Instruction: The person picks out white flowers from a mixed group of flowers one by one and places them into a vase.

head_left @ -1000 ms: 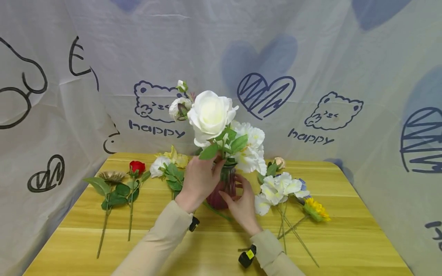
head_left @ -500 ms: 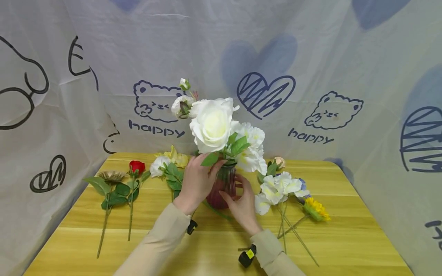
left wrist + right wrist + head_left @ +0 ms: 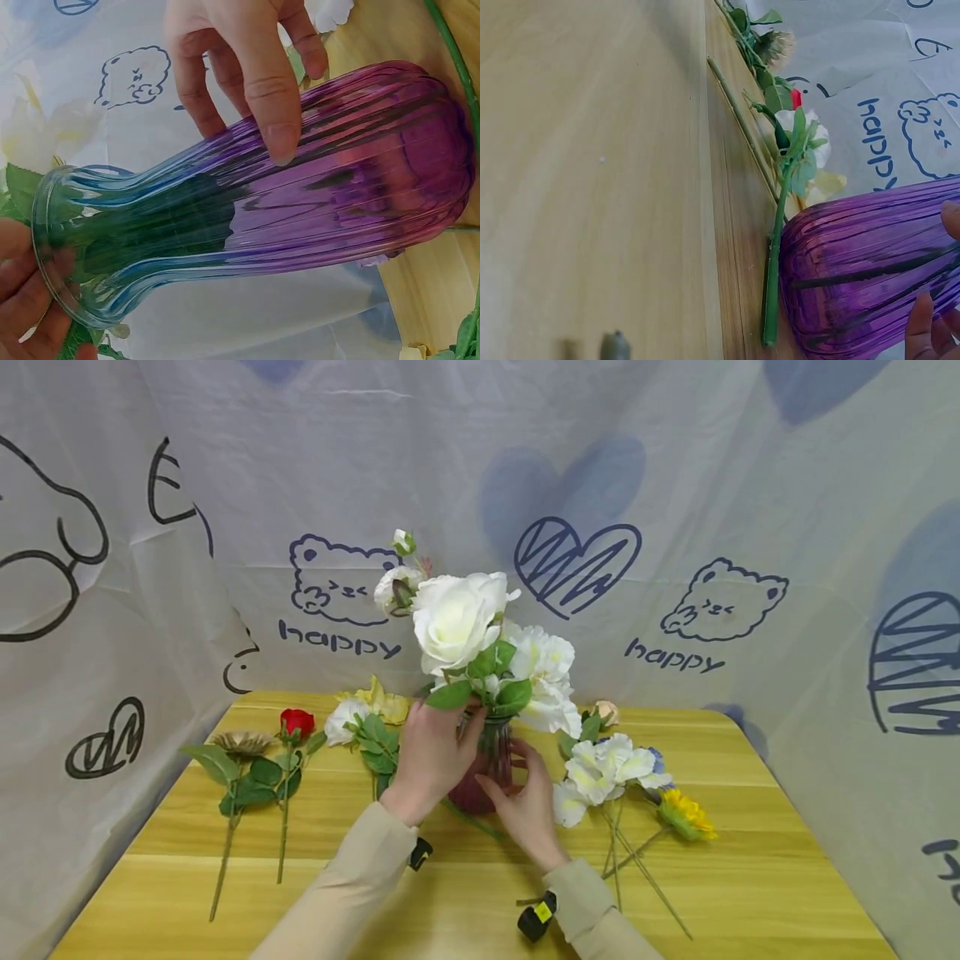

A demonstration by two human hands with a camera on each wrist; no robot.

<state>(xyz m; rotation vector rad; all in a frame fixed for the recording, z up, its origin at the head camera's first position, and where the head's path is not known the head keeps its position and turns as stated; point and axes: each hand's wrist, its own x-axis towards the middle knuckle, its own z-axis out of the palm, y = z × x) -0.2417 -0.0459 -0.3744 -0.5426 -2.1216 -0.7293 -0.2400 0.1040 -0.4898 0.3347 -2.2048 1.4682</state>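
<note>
A ribbed glass vase (image 3: pixel 491 760), purple at the base and bluish green at the neck in the left wrist view, stands on the table holding white flowers. My left hand (image 3: pixel 432 758) is at its mouth, fingers curled round the stem below a large white rose (image 3: pixel 453 620); the exact grip is partly hidden by leaves. With thumb and fingers round the vase's right side, my right hand (image 3: pixel 528 802) holds it. Several dark stems show through the glass (image 3: pixel 855 262). White ruffled blooms (image 3: pixel 547 681) hang over the rim's right side.
Left on the table (image 3: pixel 172 877) lie a beige flower (image 3: pixel 243 743), a red rose (image 3: pixel 297 723) and white and yellow flowers. To the right are white blooms (image 3: pixel 611 768) and a sunflower (image 3: pixel 686 816) with crossed stems. A printed cloth stands behind.
The large white rose has come down and tilted left, its leaves now nearer the rim. My left hand has shifted slightly at the vase mouth; my right hand has stayed on the vase.
</note>
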